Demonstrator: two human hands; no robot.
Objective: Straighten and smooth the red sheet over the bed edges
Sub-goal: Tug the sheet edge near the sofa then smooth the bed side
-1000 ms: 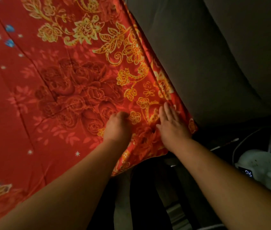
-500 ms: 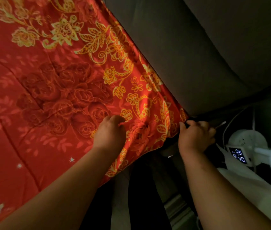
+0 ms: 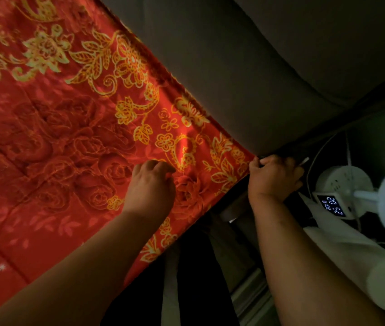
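At the corner, right hand (image 3: 272,178) now grips red sheet (image 3: 69,142).

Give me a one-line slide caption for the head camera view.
Left hand presses the red sheet flat while the right hand grips its corner beside the grey headboard.

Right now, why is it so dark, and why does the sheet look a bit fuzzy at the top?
Head view: the room is dim, so the red flower-patterned sheet glows while the grey padded headboard and floor sink into shadow. The sheet's top-left is blurred. The small white clock's lit digits stand out. The wide lens curves straight edges.
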